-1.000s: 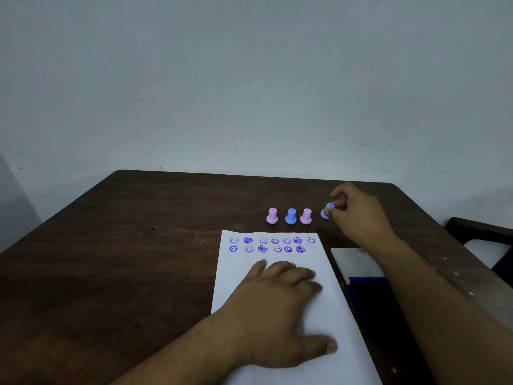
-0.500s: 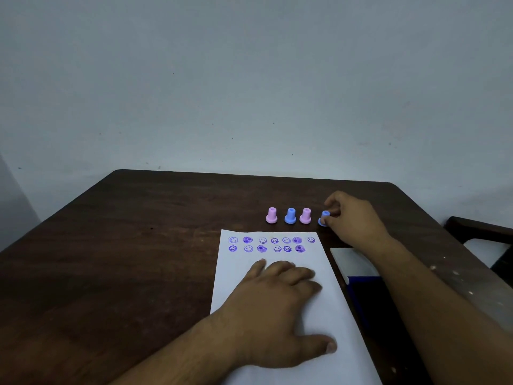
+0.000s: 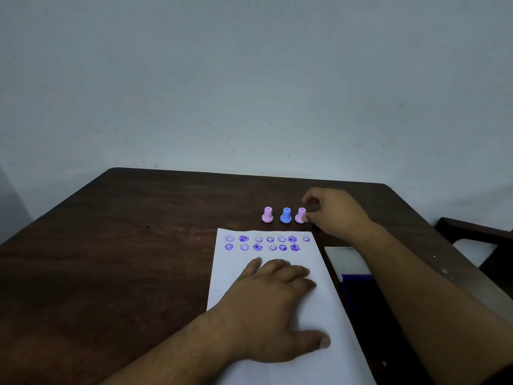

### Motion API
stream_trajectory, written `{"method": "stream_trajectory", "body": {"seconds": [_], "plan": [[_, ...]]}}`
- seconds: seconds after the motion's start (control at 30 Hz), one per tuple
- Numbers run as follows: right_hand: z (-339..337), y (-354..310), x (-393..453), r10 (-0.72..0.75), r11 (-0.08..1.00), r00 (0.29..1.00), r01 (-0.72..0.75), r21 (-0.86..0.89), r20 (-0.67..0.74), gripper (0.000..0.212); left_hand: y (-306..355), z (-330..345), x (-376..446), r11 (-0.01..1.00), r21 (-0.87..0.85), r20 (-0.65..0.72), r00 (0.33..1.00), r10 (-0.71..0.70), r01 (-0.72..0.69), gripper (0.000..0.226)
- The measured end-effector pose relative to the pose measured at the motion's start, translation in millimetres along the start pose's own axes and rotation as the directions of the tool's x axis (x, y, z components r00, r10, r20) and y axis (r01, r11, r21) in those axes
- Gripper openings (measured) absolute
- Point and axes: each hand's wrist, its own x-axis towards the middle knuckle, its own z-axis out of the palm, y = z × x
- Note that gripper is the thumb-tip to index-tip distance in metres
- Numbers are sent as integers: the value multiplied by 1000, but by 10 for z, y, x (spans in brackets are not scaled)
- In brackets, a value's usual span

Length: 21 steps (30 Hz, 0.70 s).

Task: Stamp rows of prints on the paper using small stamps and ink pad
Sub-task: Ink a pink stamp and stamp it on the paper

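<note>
At the centre of the frame the paper [image 3: 319, 315] lies on the dark counter [image 3: 111, 259], pinned by the left hand [image 3: 273, 309] spread flat with fingers released, below two rows of purple prints [image 3: 263, 243]. Just above the sheet stand three stamps: a pink stamp [image 3: 267, 215], a blue stamp [image 3: 286, 215] and a second pink stamp [image 3: 300, 215]. The right hand [image 3: 334, 211] curls beside that last one, thumb touching its base; whether it grips anything I cannot tell, and the ink pad [image 3: 356, 277] sits at right, partly under the forearm.

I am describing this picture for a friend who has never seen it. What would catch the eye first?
Probably the white paper in the middle of the dark table, with two rows of purple prints along its far edge. Just beyond stand three small stamps, pink, blue, pink; the right hand touches the rightmost, while the left hand lies flat on the paper.
</note>
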Motion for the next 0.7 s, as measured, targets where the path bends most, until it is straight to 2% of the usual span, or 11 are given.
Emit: {"method": "stream_trajectory", "body": {"seconds": [0.17, 0.5, 0.7], "plan": [[82, -21, 46, -26, 999, 1000, 26, -37, 11, 18, -5, 6, 6, 1000, 5, 1, 1000, 2, -2, 87], [-2, -90, 1, -11, 997, 999, 15, 73, -47, 14, 11, -28, -8, 1000, 26, 18, 1000, 1, -1, 86], [-417, -19, -424, 42, 981, 977, 0, 195, -209, 10, -15, -14, 11, 999, 38, 32, 999, 5, -7, 88]]}}
